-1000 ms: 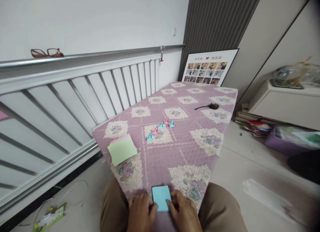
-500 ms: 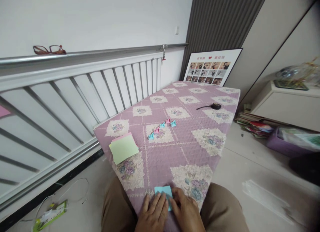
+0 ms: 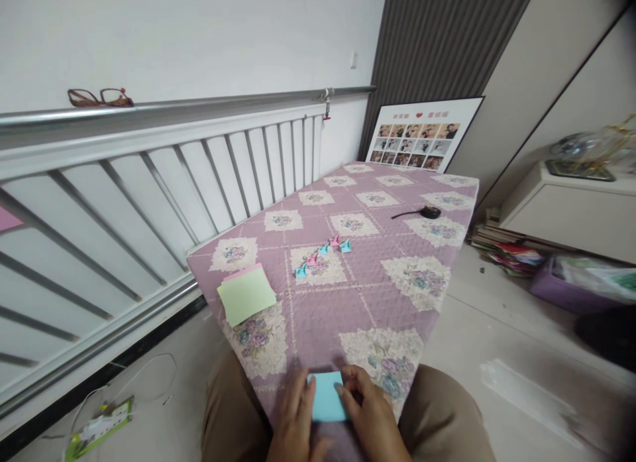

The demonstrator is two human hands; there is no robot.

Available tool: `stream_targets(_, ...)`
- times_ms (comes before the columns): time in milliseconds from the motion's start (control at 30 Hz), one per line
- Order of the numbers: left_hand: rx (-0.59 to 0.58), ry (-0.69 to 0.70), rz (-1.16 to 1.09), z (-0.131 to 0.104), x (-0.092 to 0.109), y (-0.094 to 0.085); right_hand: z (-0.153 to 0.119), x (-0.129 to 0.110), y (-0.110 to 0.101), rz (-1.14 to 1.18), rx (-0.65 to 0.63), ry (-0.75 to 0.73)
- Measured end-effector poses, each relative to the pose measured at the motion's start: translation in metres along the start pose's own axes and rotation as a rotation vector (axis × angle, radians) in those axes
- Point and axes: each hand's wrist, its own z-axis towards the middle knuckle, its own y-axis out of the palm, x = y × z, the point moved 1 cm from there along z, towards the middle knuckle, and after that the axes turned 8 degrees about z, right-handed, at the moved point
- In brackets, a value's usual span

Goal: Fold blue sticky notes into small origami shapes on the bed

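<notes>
A blue square of paper (image 3: 328, 397) lies at the near end of the cloth-covered table, between my two hands. My left hand (image 3: 294, 415) rests along its left edge with the fingers stretched out. At the right edge, my right hand (image 3: 370, 409) has thumb and bent fingers closed on the paper. Farther up the table, several small folded pink and blue paper pieces (image 3: 322, 249) form a slanting row. To their left lies a stack of green and pink paper sheets (image 3: 247, 295).
A black round object with a tail (image 3: 430, 212) lies toward the table's far right. A white radiator (image 3: 238, 177) runs along the left side, with glasses (image 3: 99, 98) on the pipe above. A photo board (image 3: 424, 130) leans behind the table. A power strip (image 3: 101, 427) lies on the floor.
My left hand has slid left off the middle of the blue paper to its edge, so more of the sheet shows. My right hand stays at the right edge.
</notes>
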Motion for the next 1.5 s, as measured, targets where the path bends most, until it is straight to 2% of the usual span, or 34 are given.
stream_targets(100, -0.058, -0.415, -0.31, 0.009, -0.002, -0.01, 0.0, -0.005, -0.005, 0.27, 0.008, 0.057)
stream_targets(167, -0.072, -0.578, -0.537, 0.02, 0.001, -0.02, 0.0, -0.012, -0.008, 0.424, 0.032, 0.081)
stream_targets(233, -0.068, -0.65, -0.717, 0.033, 0.007, -0.033, 0.001, -0.022, -0.01, 0.536, 0.057, 0.092)
stream_targets(333, -0.128, -0.557, -0.956, 0.05, 0.017, -0.057, 0.0, -0.037, -0.013, 0.67, 0.063, 0.106)
stream_targets(400, -0.188, -0.565, -1.049, 0.057, 0.021, -0.07, -0.002, -0.046, -0.015, 0.738, 0.066, 0.114)
stream_targets(533, -0.157, -0.557, -1.006, 0.06, 0.025, -0.087, -0.006, -0.066, -0.022, 0.758, 0.026, 0.166)
stream_targets(700, -0.16, -0.557, -0.949, 0.053, 0.028, -0.098, -0.009, -0.092, -0.026, 0.736, -0.086, 0.181)
stream_targets(800, -0.152, -0.583, -0.933, 0.047, 0.033, -0.104, -0.013, -0.098, -0.023, 0.721, -0.193, 0.198)
stream_targets(867, -0.137, -0.608, -0.918, 0.043, 0.037, -0.108, -0.017, -0.097, -0.022, 0.697, -0.217, 0.196)
stream_targets(1033, -0.142, -0.606, -0.9, 0.033, 0.047, -0.117, -0.03, -0.095, -0.021, 0.671, -0.201, 0.167)
stream_targets(1167, -0.146, -0.58, -0.995, 0.025, 0.056, -0.127, -0.041, -0.097, -0.022, 0.656, -0.187, 0.157)
stream_targets(1400, -0.102, -0.559, -1.021, 0.016, 0.07, -0.138, -0.06, -0.105, -0.028, 0.663, -0.169, 0.127)
stream_targets(1500, -0.089, -0.554, -1.019, 0.014, 0.074, -0.141, -0.066, -0.11, -0.03, 0.671, -0.118, 0.125)
